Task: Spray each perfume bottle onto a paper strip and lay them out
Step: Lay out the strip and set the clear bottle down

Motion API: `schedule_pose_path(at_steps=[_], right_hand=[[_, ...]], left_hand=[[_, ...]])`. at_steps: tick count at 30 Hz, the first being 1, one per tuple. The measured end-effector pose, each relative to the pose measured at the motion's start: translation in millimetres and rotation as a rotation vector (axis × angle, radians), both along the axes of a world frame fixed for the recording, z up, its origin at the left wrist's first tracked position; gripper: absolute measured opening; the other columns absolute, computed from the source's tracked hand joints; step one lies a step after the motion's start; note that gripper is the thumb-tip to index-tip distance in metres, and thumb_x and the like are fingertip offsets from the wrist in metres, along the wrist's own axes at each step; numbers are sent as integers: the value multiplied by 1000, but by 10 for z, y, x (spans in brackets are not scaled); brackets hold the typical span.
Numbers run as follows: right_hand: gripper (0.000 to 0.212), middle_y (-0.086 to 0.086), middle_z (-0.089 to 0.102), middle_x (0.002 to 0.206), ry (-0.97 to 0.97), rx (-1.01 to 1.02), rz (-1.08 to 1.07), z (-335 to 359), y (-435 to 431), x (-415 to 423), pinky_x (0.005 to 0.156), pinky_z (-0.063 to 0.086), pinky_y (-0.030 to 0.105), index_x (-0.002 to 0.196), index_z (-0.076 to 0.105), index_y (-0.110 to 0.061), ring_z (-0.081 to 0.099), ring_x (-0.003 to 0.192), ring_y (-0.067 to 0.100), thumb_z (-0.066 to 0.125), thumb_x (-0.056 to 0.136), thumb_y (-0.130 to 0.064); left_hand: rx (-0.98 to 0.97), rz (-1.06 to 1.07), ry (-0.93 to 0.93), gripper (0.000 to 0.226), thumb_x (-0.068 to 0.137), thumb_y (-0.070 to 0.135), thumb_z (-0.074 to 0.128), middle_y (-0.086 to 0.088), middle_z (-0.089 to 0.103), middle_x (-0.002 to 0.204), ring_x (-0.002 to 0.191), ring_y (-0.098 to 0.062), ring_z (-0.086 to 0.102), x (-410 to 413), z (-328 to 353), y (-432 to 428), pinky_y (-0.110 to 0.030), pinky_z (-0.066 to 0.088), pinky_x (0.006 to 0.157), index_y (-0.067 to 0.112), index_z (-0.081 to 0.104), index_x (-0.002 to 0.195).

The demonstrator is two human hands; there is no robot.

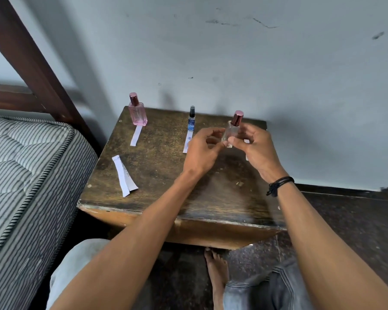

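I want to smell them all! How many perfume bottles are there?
3: a pink bottle back left on the table, a slim blue bottle in the middle, and a clear bottle held in both hands.

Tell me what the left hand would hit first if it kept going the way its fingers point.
The left hand points right, toward the small clear glass bottle with the dark red cap that the right hand holds. It would likely meet that bottle's base first; depth is uncertain.

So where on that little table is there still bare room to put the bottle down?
The near half of the table is bare, between the spare strips and the right edge. The back is crowded: pink bottle, blue sprayer, both hands on the clear bottle.
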State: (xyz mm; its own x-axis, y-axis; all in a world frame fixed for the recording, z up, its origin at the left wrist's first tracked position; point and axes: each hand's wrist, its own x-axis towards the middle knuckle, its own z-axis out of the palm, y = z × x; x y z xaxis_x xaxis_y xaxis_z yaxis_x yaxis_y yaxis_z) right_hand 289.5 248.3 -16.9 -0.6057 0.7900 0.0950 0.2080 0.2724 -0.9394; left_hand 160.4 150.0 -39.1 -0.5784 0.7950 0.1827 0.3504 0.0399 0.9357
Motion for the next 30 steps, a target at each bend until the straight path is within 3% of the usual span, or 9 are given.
schedule_pose_path(at_steps=[5, 9, 12, 17, 20, 24, 30], right_hand=[[37, -6, 76, 112, -20, 53, -68, -63, 234, -17, 98, 52, 25, 124, 72, -16, 69, 107, 8, 78, 88, -9], [38, -2, 75, 112, -5, 85, -124, -156, 411, -65, 99, 54, 33, 123, 72, -21, 69, 108, 13, 76, 88, -7], [41, 3, 73, 117, 7, 97, -164, -209, 512, -40, 101, 54, 35, 125, 70, -21, 68, 110, 14, 75, 88, -6], [43, 5, 70, 120, 32, 86, -202, -327, 586, 53, 102, 54, 39, 125, 71, -26, 67, 111, 20, 73, 88, -4], [43, 5, 68, 120, 24, 81, -217, -378, 603, 64, 100, 54, 29, 129, 70, -20, 67, 110, 18, 72, 89, -4], [44, 4, 67, 117, 26, 106, -217, -405, 602, 58, 92, 50, 14, 131, 69, -18, 66, 104, 12, 72, 90, -4], [45, 0, 66, 114, 28, 143, -230, -426, 587, 34, 87, 47, 6, 133, 67, -17, 64, 98, 5, 72, 90, -3]], left_hand=[[5, -29, 22, 33, 91, 21, 74, 1, 75, 111, 98, -5, 69, -14, -107, 331, -17, 55, 86, 12, 68, 122], [11, -24, 18, 29, 92, 20, 73, 2, 75, 111, 98, -5, 69, -25, -77, 549, -9, 52, 84, 11, 70, 119], [7, -37, 19, 28, 92, 23, 73, 2, 75, 110, 98, -7, 70, 9, -90, 689, -18, 55, 87, 11, 71, 117], [-23, -65, 44, 23, 92, 23, 71, 4, 75, 104, 93, -5, 68, 84, -161, 831, -17, 52, 81, 15, 72, 114], [-50, -70, 58, 24, 92, 24, 71, 4, 76, 105, 93, -6, 68, 101, -183, 858, -22, 54, 85, 18, 72, 115], [-65, -58, 90, 26, 92, 23, 70, 2, 76, 109, 94, -6, 67, 112, -182, 862, -18, 51, 83, 16, 72, 118], [-75, -52, 97, 26, 93, 22, 70, 1, 76, 109, 98, -10, 69, 114, -186, 845, -29, 56, 91, 16, 72, 118]])
